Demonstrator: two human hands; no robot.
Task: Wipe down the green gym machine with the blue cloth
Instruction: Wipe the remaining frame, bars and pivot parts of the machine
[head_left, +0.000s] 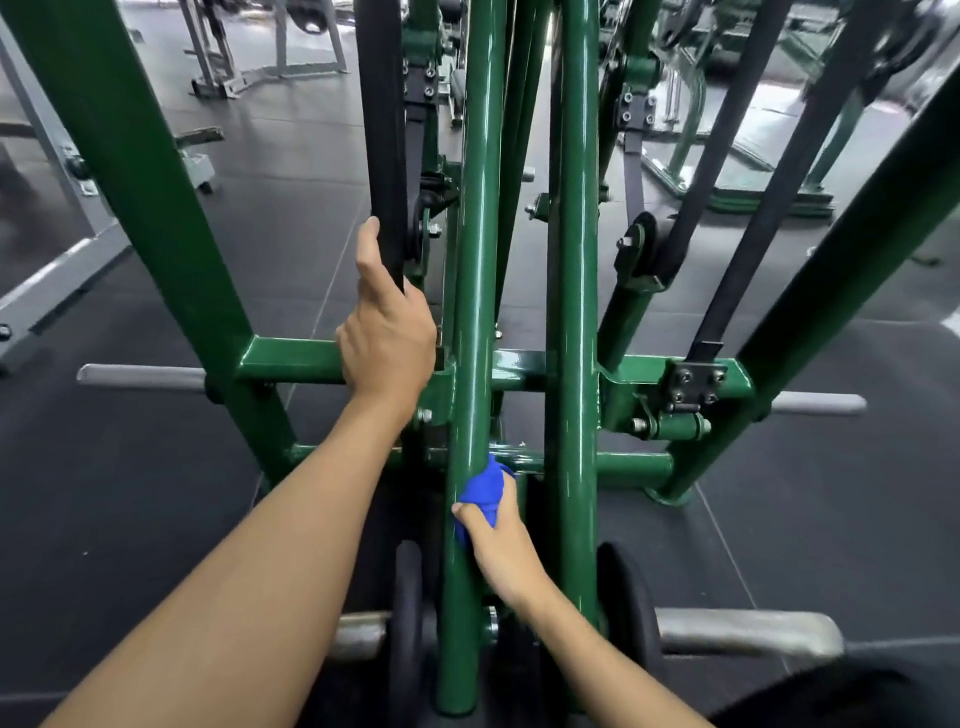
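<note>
Blue cloth (481, 490): bunched, pressed against the right side of a green tube (480, 260), lower centre of the frame.
Right hand (500, 548): thumb and fingers curled round the cloth, holding it to the tube.
Left hand (387, 340): centre frame, fingers wrapped round a black bar (383, 130), thumb lying up along it.
Green gym machine (140, 171): its frame fills the view.
Weight plates (408, 618): black, bottom centre, flanking the tubes.
</note>
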